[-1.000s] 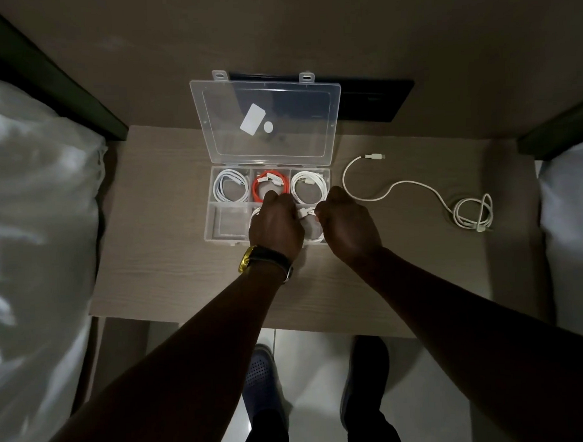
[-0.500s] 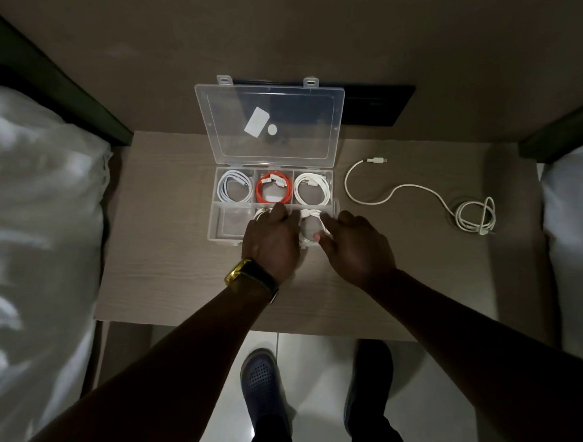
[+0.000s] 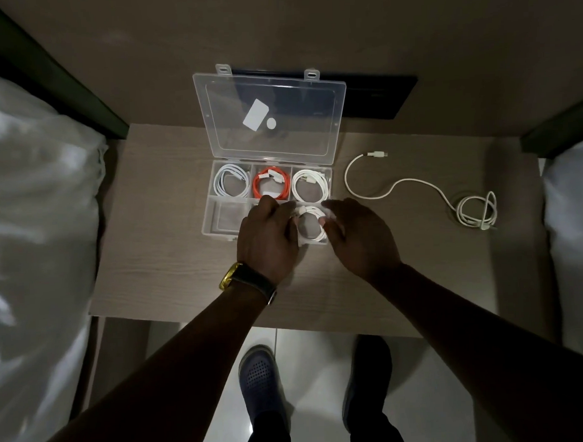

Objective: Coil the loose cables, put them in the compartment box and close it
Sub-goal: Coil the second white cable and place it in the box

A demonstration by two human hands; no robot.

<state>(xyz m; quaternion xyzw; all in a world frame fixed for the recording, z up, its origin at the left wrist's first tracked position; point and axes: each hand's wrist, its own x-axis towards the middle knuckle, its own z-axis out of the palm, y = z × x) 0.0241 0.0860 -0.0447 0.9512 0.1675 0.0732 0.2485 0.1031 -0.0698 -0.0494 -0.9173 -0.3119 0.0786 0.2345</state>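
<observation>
A clear compartment box (image 3: pixel 207 220) sits on the wooden table with its lid (image 3: pixel 270 115) standing open. Its back row holds a white coil (image 3: pixel 232 184), an orange coil (image 3: pixel 271 185) and another white coil (image 3: pixel 310 186). A further white coiled cable (image 3: pixel 311 224) lies in the front right compartment. My left hand (image 3: pixel 267 238) rests over the front middle compartment, fingers touching that coil. My right hand (image 3: pixel 360 235) hovers at the box's right front corner, fingers spread. A loose white cable (image 3: pixel 414 186), partly looped at its right end, lies on the table to the right.
The front left compartment (image 3: pixel 229 218) of the box holds no cable. White bedding (image 3: pixel 35 213) borders the table on the left and more (image 3: pixel 570 194) on the right. A dark panel (image 3: pixel 378 97) lies behind the lid. The table's front edge (image 3: pixel 287 323) is just under my forearms.
Both hands have drawn back toward me and unclenched from fists; the white coil in the front right compartment now shows between them. The loose cable on the right has not moved.
</observation>
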